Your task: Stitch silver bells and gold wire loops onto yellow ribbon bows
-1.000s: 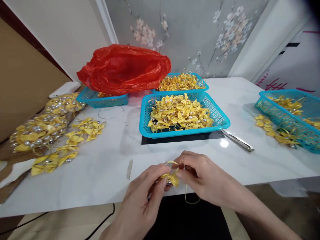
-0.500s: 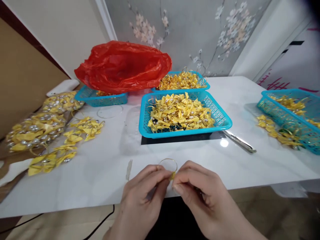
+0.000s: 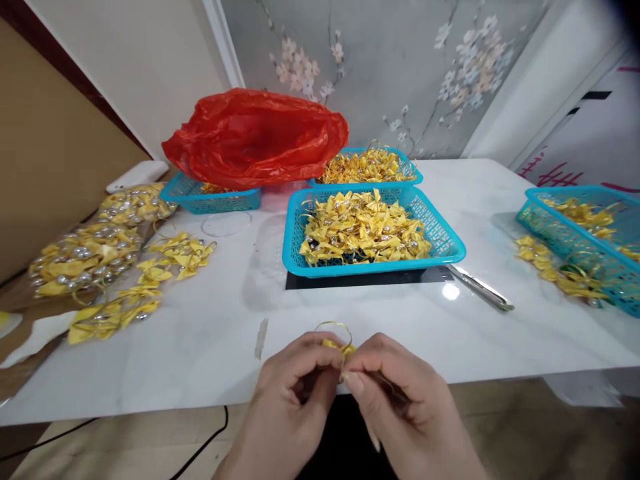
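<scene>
Between my two hands is a small yellow ribbon piece (image 3: 347,348) with a thin gold loop standing up behind it, at the table's front edge. My left hand (image 3: 300,383) pinches it from the left, fingers closed. From the right, my right hand (image 3: 400,390) pinches a thin gold strand at the same spot, its fingertips nearly touching the left ones. The fingers partly hide the piece. Beyond the hands, a blue basket (image 3: 373,269) holds a heap of yellow bows with silvery beads.
Two blue baskets stand behind, one partly under a red plastic bag (image 3: 260,137). Beaded yellow bundles (image 3: 85,260) lie at left. A metal tool (image 3: 483,290) lies right of the middle basket; another blue basket (image 3: 580,233) is at far right.
More of the yellow piece shows above my left fingertips, and the loop has tilted lower. A gold strand now shows between the fingertips. The view has shifted slightly.
</scene>
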### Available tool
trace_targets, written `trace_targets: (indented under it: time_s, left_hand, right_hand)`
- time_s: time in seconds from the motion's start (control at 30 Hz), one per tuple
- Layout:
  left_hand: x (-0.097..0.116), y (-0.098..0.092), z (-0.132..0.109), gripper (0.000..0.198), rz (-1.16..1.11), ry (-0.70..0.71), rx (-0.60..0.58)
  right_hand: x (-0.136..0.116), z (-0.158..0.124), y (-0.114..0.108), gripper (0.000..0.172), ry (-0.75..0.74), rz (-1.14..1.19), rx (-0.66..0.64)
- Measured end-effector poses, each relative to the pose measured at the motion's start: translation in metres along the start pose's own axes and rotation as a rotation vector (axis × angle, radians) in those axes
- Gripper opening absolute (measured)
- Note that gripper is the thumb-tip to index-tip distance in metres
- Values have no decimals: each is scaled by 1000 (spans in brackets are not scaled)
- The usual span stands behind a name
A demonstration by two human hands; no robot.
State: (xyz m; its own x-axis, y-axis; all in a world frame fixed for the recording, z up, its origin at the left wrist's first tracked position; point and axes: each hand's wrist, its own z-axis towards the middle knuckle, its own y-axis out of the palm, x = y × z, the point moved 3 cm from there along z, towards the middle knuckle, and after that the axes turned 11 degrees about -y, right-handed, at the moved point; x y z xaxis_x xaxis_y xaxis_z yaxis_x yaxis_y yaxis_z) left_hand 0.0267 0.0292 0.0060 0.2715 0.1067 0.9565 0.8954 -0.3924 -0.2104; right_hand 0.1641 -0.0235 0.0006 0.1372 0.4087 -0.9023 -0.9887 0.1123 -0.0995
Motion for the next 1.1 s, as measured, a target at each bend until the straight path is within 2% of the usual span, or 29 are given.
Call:
trace_targets:
  time_s: [0.1, 0.17, 0.27, 0.33, 0.4, 0.47, 0.57, 0.67, 0.77, 0.93, 1.1]
  left_hand:
    - [-10, -3, -2, 14, -210, -174, -65]
    - [-18, -5, -3, 14, -377, -310, -38]
    - [-18, -5, -1, 15, -401, -349, -28]
    - [-12, -4, 3, 14, -307, -291, -46]
    - [-6, -3, 5, 17, -244, -249, -30]
    - [-3, -2, 5, 18, -204, -235, -29]
    - [-1, 0, 1, 19, -191, -204, -91]
    - [1, -1, -4, 21, -174, -160, -138]
    - [2, -3, -7, 23, -89, -134, -111]
    - [-2, -3, -9, 28, 58, -128, -63]
    - [-6, -4, -11, 33, 72, -146, -42]
  right_hand:
    - [0, -8, 13, 18, -236, -202, 20]
    - [0, -12, 18, 21, -382, -355, 16]
    - [-3, -16, 15, 18, -513, -451, -91]
    - [-6, -19, 7, 29, -466, -419, -120]
    - [-7, -21, 0, 39, -339, -357, -81]
    - [-6, -21, -4, 42, -233, -245, -56]
    - [-5, -14, -4, 44, -206, -132, -39]
    - [-1, -4, -4, 37, -217, -201, -49]
    - [1, 1, -4, 33, -259, -301, -71]
    - [1, 1, 1, 32, -346, -481, 4]
    - [1, 1, 1, 31, -394, -626, 5]
